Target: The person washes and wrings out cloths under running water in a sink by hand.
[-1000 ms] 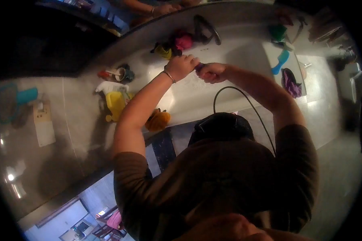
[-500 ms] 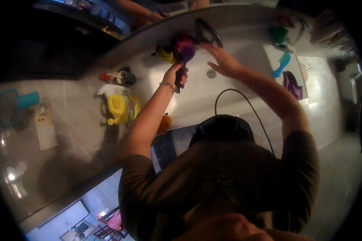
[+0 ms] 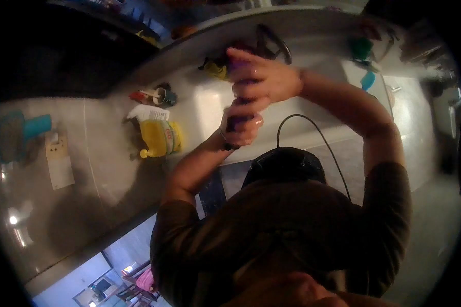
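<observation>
A purple tool with a round head and a dark handle (image 3: 239, 94) is held over the white basin (image 3: 312, 110). Its exact kind cannot be made out, as my hands cover most of it. My left hand (image 3: 242, 130) is closed round the handle, and a bracelet shows at that wrist. Across the head lies my right hand (image 3: 269, 79), its fingers bent over the purple part and looking wet. Just beyond, a yellow and dark crumpled item (image 3: 216, 70) rests in the basin, beside a dark curved fixture (image 3: 274, 43).
Left of the basin stand a yellow bottle (image 3: 161, 139), a white bottle (image 3: 147, 113) and a dark cup (image 3: 165, 96). Farther left is a teal object (image 3: 23, 133). A green item (image 3: 362, 48) and a blue one (image 3: 368, 80) lie right. A black cable (image 3: 312, 123) arcs before my torso.
My right hand has moved left from over the basin onto the tool's head. My left hand, still gripping the handle, has come slightly nearer my body.
</observation>
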A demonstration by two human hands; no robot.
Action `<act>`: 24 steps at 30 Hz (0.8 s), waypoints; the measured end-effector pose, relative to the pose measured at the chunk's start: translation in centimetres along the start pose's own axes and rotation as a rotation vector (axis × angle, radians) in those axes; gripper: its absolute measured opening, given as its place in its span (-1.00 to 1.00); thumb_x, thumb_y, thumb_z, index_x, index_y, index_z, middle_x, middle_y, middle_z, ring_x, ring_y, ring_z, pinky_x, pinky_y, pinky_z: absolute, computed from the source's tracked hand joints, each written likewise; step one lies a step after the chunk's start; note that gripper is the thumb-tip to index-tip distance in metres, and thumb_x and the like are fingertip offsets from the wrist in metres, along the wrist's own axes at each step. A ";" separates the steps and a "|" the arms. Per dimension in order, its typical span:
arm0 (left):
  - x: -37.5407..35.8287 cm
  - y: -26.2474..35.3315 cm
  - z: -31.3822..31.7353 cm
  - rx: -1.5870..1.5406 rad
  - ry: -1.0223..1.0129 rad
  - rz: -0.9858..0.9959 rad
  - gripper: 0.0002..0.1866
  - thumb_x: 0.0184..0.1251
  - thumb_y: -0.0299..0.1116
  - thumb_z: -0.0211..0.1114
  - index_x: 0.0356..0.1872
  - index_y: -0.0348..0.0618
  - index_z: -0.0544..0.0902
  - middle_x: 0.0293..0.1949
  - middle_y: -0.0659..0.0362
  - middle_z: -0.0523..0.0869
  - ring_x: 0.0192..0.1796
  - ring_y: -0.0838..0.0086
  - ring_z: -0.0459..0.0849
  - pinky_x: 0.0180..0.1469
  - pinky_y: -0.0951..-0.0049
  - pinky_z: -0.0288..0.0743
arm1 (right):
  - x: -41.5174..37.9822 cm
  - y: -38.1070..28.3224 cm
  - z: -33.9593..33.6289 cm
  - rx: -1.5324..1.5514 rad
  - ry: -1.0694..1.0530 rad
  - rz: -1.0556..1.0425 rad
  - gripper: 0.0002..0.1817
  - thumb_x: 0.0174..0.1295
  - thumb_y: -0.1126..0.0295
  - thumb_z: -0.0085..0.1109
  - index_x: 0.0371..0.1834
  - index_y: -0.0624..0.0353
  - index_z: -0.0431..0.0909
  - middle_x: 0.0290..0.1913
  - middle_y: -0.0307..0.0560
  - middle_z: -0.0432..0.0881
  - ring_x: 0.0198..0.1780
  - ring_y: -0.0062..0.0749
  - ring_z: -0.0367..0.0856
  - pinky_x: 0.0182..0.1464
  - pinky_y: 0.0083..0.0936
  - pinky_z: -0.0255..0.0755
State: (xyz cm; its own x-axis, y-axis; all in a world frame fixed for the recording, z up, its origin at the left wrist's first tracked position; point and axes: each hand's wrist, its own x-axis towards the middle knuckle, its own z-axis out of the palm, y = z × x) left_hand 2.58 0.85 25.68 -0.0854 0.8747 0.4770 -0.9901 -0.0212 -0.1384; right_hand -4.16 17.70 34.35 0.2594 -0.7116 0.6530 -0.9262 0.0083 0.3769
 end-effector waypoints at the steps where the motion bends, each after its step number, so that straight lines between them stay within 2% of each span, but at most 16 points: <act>1: 0.3 -0.3 0.0 0.001 0.000 0.001 -0.54 0.32 0.02 0.14 -0.27 -0.28 0.43 -0.59 0.18 0.38 -0.79 0.52 0.27 -0.82 0.60 0.10 | 1.1 0.1 -0.5 0.000 0.001 -0.001 -0.43 -0.01 0.46 0.16 0.14 -0.26 0.40 -0.19 -0.23 0.34 -0.04 -0.22 0.43 0.15 0.07 0.39; 2: 1.1 -0.7 -0.1 -0.061 -0.176 -0.074 -0.49 0.33 0.05 0.11 -0.20 -0.32 0.43 -0.62 0.17 0.39 -0.80 0.51 0.28 -0.82 0.60 0.12 | 2.1 -0.2 -1.1 0.051 0.013 -0.044 -0.46 -0.01 0.44 0.16 0.12 -0.25 0.40 -0.18 -0.22 0.35 -0.04 -0.22 0.43 0.12 -0.01 0.42; 3: 0.8 -1.4 1.1 -0.032 -0.031 -0.091 -0.44 0.32 0.08 0.10 -0.10 -0.36 0.41 -0.62 0.15 0.42 -0.79 0.50 0.33 -0.82 0.58 0.18 | 2.9 -0.3 -1.7 0.103 0.025 -0.087 -0.49 0.00 0.41 0.16 0.09 -0.24 0.41 -0.18 -0.22 0.35 -0.04 -0.22 0.44 0.09 -0.09 0.46; 4: 0.4 -2.0 2.2 -0.005 0.113 -0.110 -0.38 0.32 0.10 0.08 0.00 -0.40 0.40 -0.62 0.13 0.45 -0.79 0.49 0.37 -0.82 0.57 0.23 | 3.5 -0.1 -2.3 0.031 -0.032 -0.134 -0.49 0.00 0.37 0.18 0.10 -0.21 0.38 -0.18 -0.20 0.34 -0.03 -0.22 0.43 -0.05 -0.29 0.54; 5: 0.6 -2.3 2.3 -0.005 0.112 -0.109 -0.38 0.32 0.10 0.08 0.00 -0.40 0.40 -0.62 0.13 0.45 -0.79 0.49 0.37 -0.82 0.57 0.23 | 3.5 -0.1 -2.4 0.033 -0.032 -0.135 -0.49 0.00 0.37 0.18 0.10 -0.21 0.38 -0.18 -0.20 0.34 -0.03 -0.22 0.43 -0.05 -0.29 0.54; 7: 1.1 -2.8 2.0 -0.001 -0.084 -0.130 -0.35 0.32 0.10 0.09 0.07 -0.40 0.36 -0.65 0.12 0.44 -0.78 0.50 0.37 -0.82 0.56 0.24 | 3.5 -0.2 -2.6 0.035 -0.108 -0.076 -0.45 0.00 0.38 0.18 0.14 -0.17 0.35 -0.12 -0.18 0.37 -0.06 -0.26 0.48 -0.17 -0.40 0.56; 9: 0.7 -2.7 2.5 0.033 -0.042 -0.131 -0.36 0.27 0.13 0.15 0.03 -0.33 0.38 -0.64 0.13 0.45 -0.75 0.52 0.35 -0.81 0.57 0.17 | 3.5 -0.3 -2.8 0.054 -0.184 0.002 -0.44 0.00 0.39 0.17 0.16 -0.13 0.34 -0.12 -0.16 0.41 -0.11 -0.27 0.52 -0.23 -0.43 0.56; 13: -0.7 -1.9 4.1 0.246 0.181 0.110 -0.35 0.15 0.24 0.24 -0.09 -0.20 0.40 -0.62 0.25 0.42 -0.72 0.62 0.32 -0.74 0.64 0.15 | 2.4 0.2 -2.2 0.102 -0.376 0.246 -0.44 0.00 0.40 0.16 0.16 -0.05 0.35 -0.18 -0.08 0.50 -0.27 -0.28 0.60 -0.38 -0.44 0.54; 14: -0.7 -1.9 5.0 0.356 0.278 0.155 -0.35 0.13 0.22 0.26 -0.08 -0.19 0.40 -0.61 0.27 0.40 -0.73 0.64 0.30 -0.73 0.66 0.14 | 2.2 0.3 -1.8 0.118 -0.316 0.261 -0.49 0.00 0.42 0.14 0.11 0.02 0.37 -0.30 -0.10 0.50 -0.31 -0.24 0.60 -0.44 -0.40 0.52; 15: -0.7 -1.8 5.8 0.468 0.374 0.195 -0.36 0.12 0.20 0.29 -0.08 -0.19 0.40 -0.61 0.29 0.38 -0.73 0.67 0.28 -0.73 0.67 0.13 | 1.9 0.4 -1.6 0.119 -0.316 0.258 -0.49 0.00 0.42 0.14 0.11 0.02 0.37 -0.30 -0.10 0.50 -0.31 -0.24 0.60 -0.44 -0.40 0.52; 17: -0.7 -1.6 6.9 0.555 0.402 0.196 -0.39 0.10 0.12 0.36 -0.08 -0.18 0.39 -0.59 0.30 0.35 -0.74 0.69 0.24 -0.73 0.69 0.10 | 2.0 0.5 -1.4 0.090 -0.324 0.281 -0.59 0.02 0.41 0.12 0.01 0.06 0.41 -0.33 -0.13 0.50 -0.34 -0.23 0.59 -0.47 -0.38 0.51; 19: -0.7 -1.4 7.9 0.806 0.695 0.176 -0.46 0.12 0.05 0.37 -0.16 -0.17 0.40 -0.60 0.31 0.36 -0.75 0.69 0.24 -0.73 0.69 0.10 | 2.0 0.5 -1.1 0.105 -0.369 0.321 -0.63 0.03 0.39 0.10 -0.03 0.08 0.43 -0.36 -0.14 0.50 -0.35 -0.22 0.59 -0.45 -0.36 0.51; 20: -0.6 -1.1 8.1 0.805 0.696 0.181 -0.46 0.12 0.05 0.37 -0.16 -0.17 0.40 -0.60 0.31 0.36 -0.75 0.69 0.24 -0.73 0.69 0.10 | 1.9 0.3 -0.9 0.117 -0.414 0.365 -0.67 0.04 0.37 0.09 -0.07 0.09 0.45 -0.38 -0.15 0.49 -0.37 -0.21 0.59 -0.44 -0.34 0.51; 22: -0.4 0.0 8.3 0.962 0.972 0.071 -0.58 0.15 -0.07 0.39 -0.29 -0.16 0.41 -0.64 0.30 0.36 -0.76 0.69 0.29 -0.74 0.67 0.11 | 0.9 0.1 0.1 0.141 -0.459 0.413 -0.73 0.06 0.38 0.09 -0.12 0.09 0.47 -0.36 -0.10 0.55 -0.35 -0.17 0.62 -0.40 -0.30 0.52; 23: -0.7 0.8 8.0 0.961 0.972 0.076 -0.58 0.15 -0.07 0.39 -0.29 -0.16 0.41 -0.64 0.30 0.36 -0.76 0.69 0.29 -0.74 0.67 0.11 | 0.4 0.1 1.0 0.163 -0.506 0.463 -0.78 0.09 0.39 0.09 -0.16 0.09 0.49 -0.34 -0.05 0.61 -0.34 -0.14 0.65 -0.35 -0.27 0.53; 24: -0.9 1.4 7.6 1.137 1.163 0.008 -0.64 0.18 -0.12 0.37 -0.35 -0.16 0.42 -0.66 0.31 0.38 -0.76 0.69 0.30 -0.73 0.65 0.12 | -0.1 0.1 1.7 0.165 -0.507 0.459 -0.78 0.09 0.39 0.09 -0.16 0.09 0.49 -0.34 -0.05 0.61 -0.34 -0.14 0.65 -0.35 -0.27 0.53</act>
State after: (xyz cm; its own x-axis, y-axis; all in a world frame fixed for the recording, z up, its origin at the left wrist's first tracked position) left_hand 0.43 -3.63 31.69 -0.4876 0.7355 -0.4704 -0.6016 0.1074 0.7915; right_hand -4.74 16.55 33.21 -0.2903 -0.9019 0.3199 -0.9513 0.3082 0.0054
